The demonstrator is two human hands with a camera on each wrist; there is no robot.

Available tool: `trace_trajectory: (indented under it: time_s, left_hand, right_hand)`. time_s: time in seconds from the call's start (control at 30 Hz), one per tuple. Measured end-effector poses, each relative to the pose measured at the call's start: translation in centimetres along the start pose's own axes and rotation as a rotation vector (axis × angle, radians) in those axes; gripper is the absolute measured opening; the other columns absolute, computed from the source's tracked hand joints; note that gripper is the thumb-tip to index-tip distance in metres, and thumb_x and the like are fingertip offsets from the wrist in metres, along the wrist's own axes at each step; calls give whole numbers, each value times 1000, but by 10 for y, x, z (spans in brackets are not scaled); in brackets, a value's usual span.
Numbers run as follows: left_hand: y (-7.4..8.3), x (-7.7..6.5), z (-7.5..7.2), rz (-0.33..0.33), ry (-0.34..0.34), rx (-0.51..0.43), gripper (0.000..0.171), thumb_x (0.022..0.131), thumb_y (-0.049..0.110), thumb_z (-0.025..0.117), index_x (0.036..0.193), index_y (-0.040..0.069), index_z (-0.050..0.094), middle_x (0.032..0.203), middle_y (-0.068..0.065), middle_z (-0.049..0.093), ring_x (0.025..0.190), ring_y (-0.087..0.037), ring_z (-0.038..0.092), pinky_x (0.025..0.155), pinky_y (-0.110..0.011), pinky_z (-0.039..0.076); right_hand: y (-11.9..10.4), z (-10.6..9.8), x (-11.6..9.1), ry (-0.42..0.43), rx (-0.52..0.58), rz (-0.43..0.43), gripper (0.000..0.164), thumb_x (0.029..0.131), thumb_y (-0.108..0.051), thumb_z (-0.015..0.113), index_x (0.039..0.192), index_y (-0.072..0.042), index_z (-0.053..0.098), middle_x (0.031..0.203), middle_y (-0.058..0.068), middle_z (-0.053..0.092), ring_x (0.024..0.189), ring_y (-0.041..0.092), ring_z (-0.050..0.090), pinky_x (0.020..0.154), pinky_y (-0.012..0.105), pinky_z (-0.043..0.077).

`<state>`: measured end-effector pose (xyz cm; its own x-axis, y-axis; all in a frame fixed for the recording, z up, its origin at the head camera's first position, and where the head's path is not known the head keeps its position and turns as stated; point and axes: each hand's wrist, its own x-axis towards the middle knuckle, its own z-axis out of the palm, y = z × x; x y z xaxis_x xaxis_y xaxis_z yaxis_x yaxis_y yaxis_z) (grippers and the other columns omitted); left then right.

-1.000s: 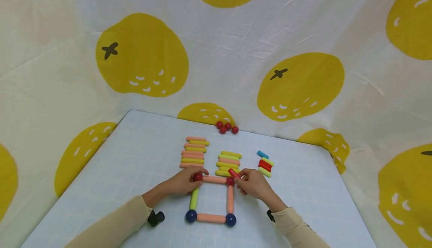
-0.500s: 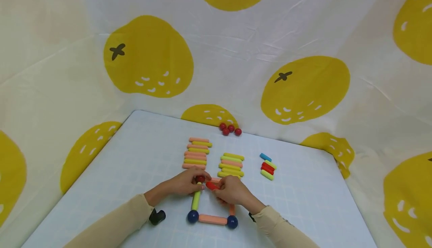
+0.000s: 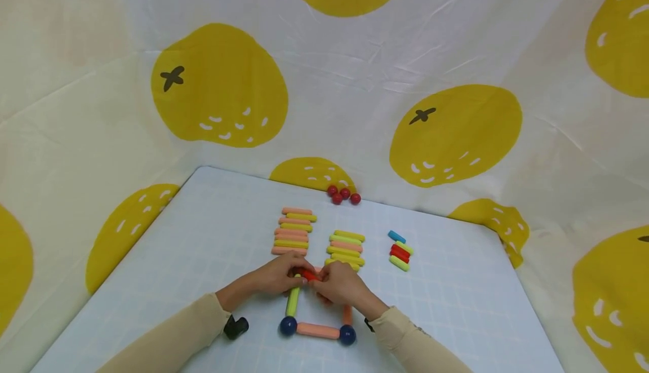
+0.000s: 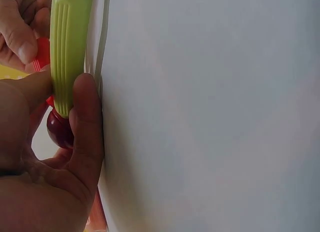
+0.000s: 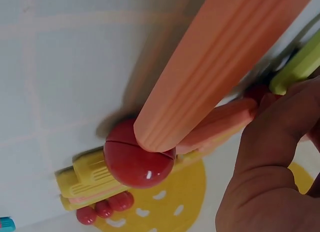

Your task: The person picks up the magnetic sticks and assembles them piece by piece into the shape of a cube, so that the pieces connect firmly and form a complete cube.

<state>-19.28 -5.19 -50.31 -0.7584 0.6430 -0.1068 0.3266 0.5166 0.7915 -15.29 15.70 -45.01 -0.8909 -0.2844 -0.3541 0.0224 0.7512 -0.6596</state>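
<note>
My left hand (image 3: 278, 274) grips the far left corner of a square of magnetic sticks and balls, its fingers around a red ball (image 4: 61, 129) and the end of a lime-green stick (image 4: 70, 51). My right hand (image 3: 345, 285) pinches a short red stick (image 3: 309, 275) between thumb and fingers, close against that corner. Two dark blue balls, left (image 3: 288, 325) and right (image 3: 347, 334), form the near corners, joined by a salmon stick (image 3: 318, 331). The far right red ball (image 5: 140, 162) shows in the right wrist view, hidden behind my right hand in the head view.
Beyond the square lie a left row of salmon and yellow sticks (image 3: 291, 236) and a second, mostly yellow row (image 3: 346, 251). Short red and green sticks (image 3: 400, 253) and a blue one (image 3: 397, 236) lie to the right. Several red balls (image 3: 345, 193) sit at the table's back edge.
My right hand has moved left from the far right corner, carrying the short red stick to the far left red ball. My left hand has stayed at its corner.
</note>
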Motion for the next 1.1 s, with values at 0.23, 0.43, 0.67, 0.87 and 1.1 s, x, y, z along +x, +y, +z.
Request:
trace_trajectory:
  time_s: [0.23,0.43,0.67,0.87,1.1]
  left_hand:
    - [1,0,2,-45,5,1,21,100,20,67,118,27,71,114,1,54,91,-14,51,66,-23,47]
    - [3,-2,3,-64,12,-2,20,100,19,66,118,27,70,117,-1,55,91,-15,52,65,-23,48]
    - [3,-5,4,-101,-7,-73,20,101,19,65,119,27,69,116,-4,54,78,-16,56,57,-27,53]
    - [3,-4,4,-94,-7,-109,21,102,19,64,122,25,68,115,-5,55,69,-15,55,56,-27,52]
    - [4,-3,3,-90,-7,-115,19,102,21,64,119,27,67,108,-4,55,63,-14,56,57,-27,51]
  right_hand:
    - [25,-29,2,98,-74,-5,27,97,-39,69,106,-14,71,73,-1,67,61,13,58,55,26,45]
    - [63,-45,9,185,-285,-20,20,98,-24,68,115,-14,70,86,-1,66,74,15,55,67,28,50]
    - [78,-38,10,196,-391,-50,24,96,-17,71,119,-10,72,108,5,75,87,17,64,84,40,60]
    - [77,-36,11,195,-461,-2,31,95,-18,72,124,-9,71,110,6,75,93,20,66,91,44,59]
    - [79,-42,7,216,-346,1,30,93,-16,72,120,-3,73,104,8,75,82,17,60,82,38,59]
